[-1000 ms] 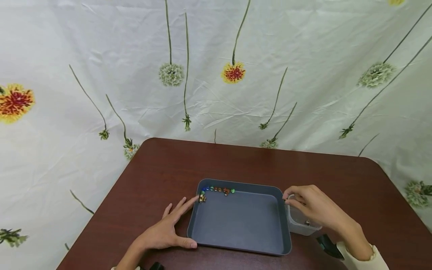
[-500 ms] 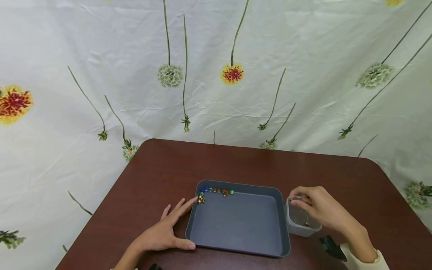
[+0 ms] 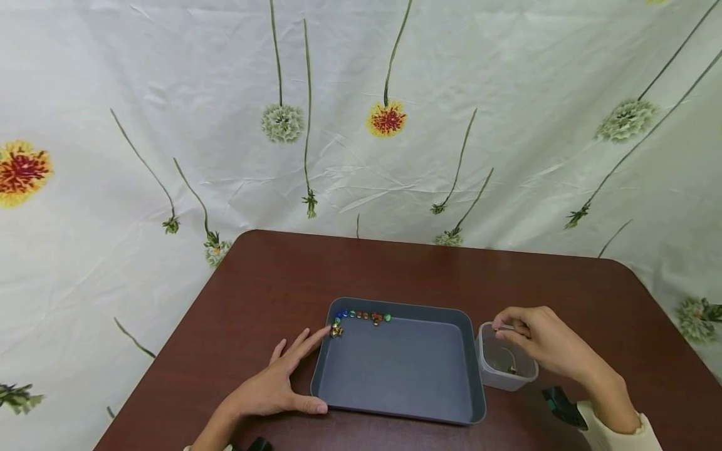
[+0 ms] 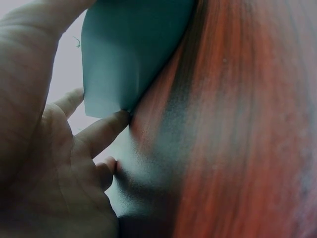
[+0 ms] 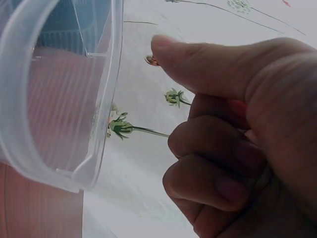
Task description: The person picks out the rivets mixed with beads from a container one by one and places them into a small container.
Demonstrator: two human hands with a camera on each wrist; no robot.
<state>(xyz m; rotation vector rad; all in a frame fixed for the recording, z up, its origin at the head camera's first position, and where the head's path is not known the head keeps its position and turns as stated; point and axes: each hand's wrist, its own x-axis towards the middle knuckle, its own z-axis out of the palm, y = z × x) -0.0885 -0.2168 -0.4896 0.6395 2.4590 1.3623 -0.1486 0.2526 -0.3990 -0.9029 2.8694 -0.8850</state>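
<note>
My right hand (image 3: pixel 544 341) is above the far side of a clear plastic container (image 3: pixel 502 379), thumb and forefinger pinching a small shiny gold-brown bead (image 5: pixel 151 60). Most of that bead is hidden by the thumb. A small metallic piece (image 3: pixel 512 369) lies at the bottom of the container. My left hand (image 3: pixel 273 385) rests at the left side of a grey-blue tray (image 3: pixel 397 416), fingers spread, with fingertips touching its outer wall in the left wrist view. Blue, green and brown glassy beads (image 3: pixel 365 316) line the tray's far left edge. Gold beads (image 3: pixel 336 330) cluster near the left forefinger.
The container stands against the tray's right wall. Both sit on a dark red-brown wooden table (image 3: pixel 293 269). Behind the table hangs a white cloth (image 3: pixel 225 125) printed with flowers.
My right hand has moved right, from the tray's right edge to over the container, still pinching the small bead. The left hand keeps its place at the tray.
</note>
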